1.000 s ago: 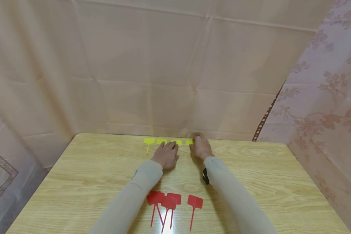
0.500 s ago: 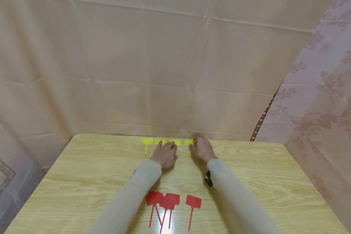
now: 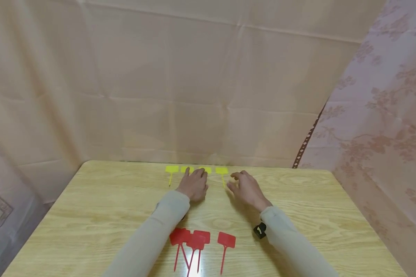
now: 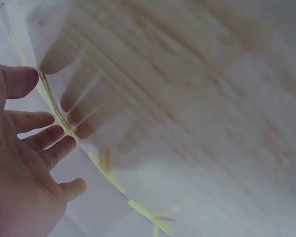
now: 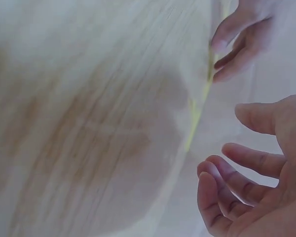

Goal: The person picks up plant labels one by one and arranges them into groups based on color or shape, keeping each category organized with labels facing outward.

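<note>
A row of several yellow T-shaped plant labels lies along the table's far edge; the leftmost label (image 3: pixel 171 169) and the rightmost label (image 3: pixel 222 170) show whole plates in the head view. My left hand (image 3: pixel 194 185) is spread over the middle of the row, fingers extended, its fingertips at the labels and partly hiding two of them. To the right of the rightmost label, my right hand (image 3: pixel 248 189) hovers just off it with loosely bent fingers and nothing between them. In the right wrist view, a gap separates the right fingertips (image 5: pixel 244 109) from the yellow label (image 5: pixel 192 129).
Several red plant labels lie nearer the front: an overlapping cluster (image 3: pixel 195 242) and a single red label (image 3: pixel 227 239) to its right. A beige cloth (image 3: pixel 194 96) hangs behind the wood-grain table (image 3: pixel 298 215). A patterned cloth (image 3: pixel 381 154) hangs at the right.
My right hand has let go of the rightmost yellow label and drawn back to the right and nearer, uncovering it. The left hand stays on the row. The view has shifted slightly.
</note>
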A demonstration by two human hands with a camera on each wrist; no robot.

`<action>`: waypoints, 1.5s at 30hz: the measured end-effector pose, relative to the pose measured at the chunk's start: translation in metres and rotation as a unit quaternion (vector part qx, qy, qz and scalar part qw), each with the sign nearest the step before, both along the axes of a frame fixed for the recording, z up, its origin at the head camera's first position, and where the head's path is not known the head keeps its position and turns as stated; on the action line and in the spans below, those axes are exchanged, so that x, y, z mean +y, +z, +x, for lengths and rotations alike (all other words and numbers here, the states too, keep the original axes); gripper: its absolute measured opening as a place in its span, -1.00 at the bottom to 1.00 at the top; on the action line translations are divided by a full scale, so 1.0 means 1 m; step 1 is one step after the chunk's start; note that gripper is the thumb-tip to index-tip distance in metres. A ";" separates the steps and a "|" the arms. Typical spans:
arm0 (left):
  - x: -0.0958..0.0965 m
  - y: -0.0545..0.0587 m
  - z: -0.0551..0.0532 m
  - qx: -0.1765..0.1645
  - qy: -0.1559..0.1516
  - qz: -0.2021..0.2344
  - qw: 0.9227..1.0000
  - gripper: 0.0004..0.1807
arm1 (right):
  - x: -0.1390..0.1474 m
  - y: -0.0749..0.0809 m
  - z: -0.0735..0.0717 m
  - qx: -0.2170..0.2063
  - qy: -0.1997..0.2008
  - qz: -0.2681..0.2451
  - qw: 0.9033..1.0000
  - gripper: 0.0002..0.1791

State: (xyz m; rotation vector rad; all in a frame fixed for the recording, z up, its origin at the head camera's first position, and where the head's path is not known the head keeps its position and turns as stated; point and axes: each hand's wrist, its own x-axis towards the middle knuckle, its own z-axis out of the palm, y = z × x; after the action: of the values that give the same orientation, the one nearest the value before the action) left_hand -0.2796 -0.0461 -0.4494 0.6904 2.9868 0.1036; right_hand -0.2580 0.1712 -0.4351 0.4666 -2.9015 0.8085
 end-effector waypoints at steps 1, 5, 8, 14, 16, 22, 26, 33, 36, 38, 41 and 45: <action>0.001 0.001 0.000 0.004 0.000 0.003 1.000 -0.43 | 0.001 0.001 0.003 0.004 0.003 0.001 1.000 -0.56; 0.005 0.006 0.000 0.021 -0.002 0.022 1.000 -0.44 | 0.005 0.005 0.015 0.015 0.009 0.009 1.000 -0.55; 0.010 0.008 -0.002 0.022 -0.010 0.033 0.999 -0.41 | 0.005 0.006 0.025 0.015 0.014 0.014 1.000 -0.56; 0.023 0.007 -0.006 0.022 -0.007 0.019 1.000 -0.32 | 0.001 0.009 0.052 -0.014 0.053 0.020 0.998 -0.58; 0.028 0.008 -0.007 0.026 0.001 0.010 1.000 -0.31 | -0.001 0.010 0.063 -0.029 0.071 0.032 0.997 -0.56; 0.044 0.008 -0.016 0.016 0.028 -0.003 0.999 -0.31 | -0.007 0.010 0.094 -0.054 0.121 0.069 0.989 -0.44; 0.051 0.007 -0.018 0.016 0.033 -0.018 0.999 -0.33 | -0.011 0.011 0.110 -0.064 0.125 0.078 0.987 -0.36; 0.054 0.005 -0.016 0.020 0.039 -0.028 0.999 -0.49 | -0.017 0.014 0.131 -0.090 0.094 0.082 0.988 -0.24; 0.054 0.004 -0.016 0.022 0.038 -0.024 0.999 -0.53 | -0.019 0.013 0.137 -0.103 0.080 0.075 0.989 -0.20; 0.054 0.004 -0.016 0.021 0.036 -0.022 0.999 -0.53 | -0.019 0.012 0.140 -0.112 0.077 0.071 0.988 -0.17; 0.054 0.005 -0.016 0.016 0.036 -0.023 0.999 -0.53 | -0.020 0.009 0.144 -0.123 0.079 0.071 0.987 -0.11; 0.054 0.006 -0.015 0.015 0.038 -0.020 0.999 -0.52 | -0.021 0.006 0.145 -0.125 0.087 0.081 0.985 -0.09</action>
State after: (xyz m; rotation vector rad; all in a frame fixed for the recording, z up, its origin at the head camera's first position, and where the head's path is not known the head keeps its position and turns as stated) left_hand -0.2949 0.0074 -0.4436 0.5791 3.0357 0.0379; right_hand -0.1126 0.1502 -0.4287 0.6876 -3.2120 0.7004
